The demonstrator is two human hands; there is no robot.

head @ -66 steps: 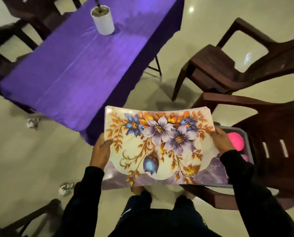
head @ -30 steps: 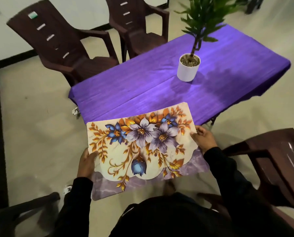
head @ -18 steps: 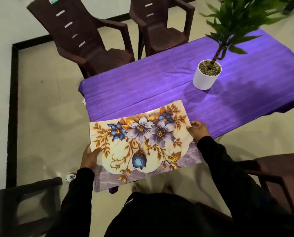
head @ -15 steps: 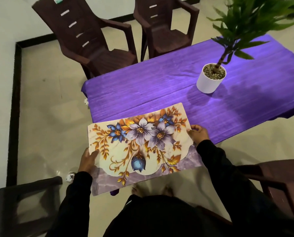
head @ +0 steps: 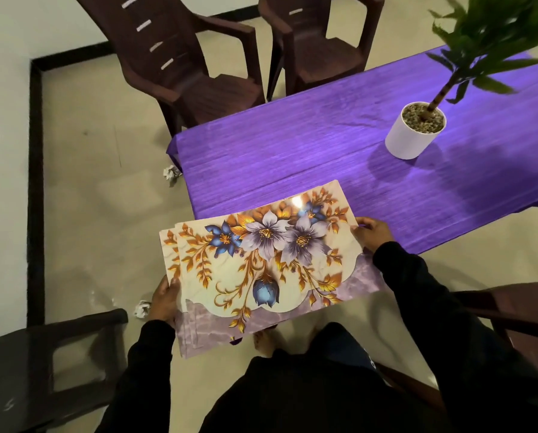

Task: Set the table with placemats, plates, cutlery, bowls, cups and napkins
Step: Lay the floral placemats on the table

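I hold a stack of floral placemats, cream with purple and blue flowers and gold leaves, level in front of me. Its far edge overlaps the near left corner of the table with the purple cloth. My left hand grips the stack's near left edge, thumb on top. My right hand grips the right edge. At the left edge a lower mat sticks out from under the top one. No plates, cutlery, bowls, cups or napkins are in view.
A white pot with a green plant stands on the table at the right. Two brown plastic chairs stand beyond the table, another chair at my near left, one at my near right. Crumpled paper lies on the floor.
I have turned from the chair with the bin to face the table and brought the placemats over its near corner. The top mat has slid right, baring a lower mat's left edge.
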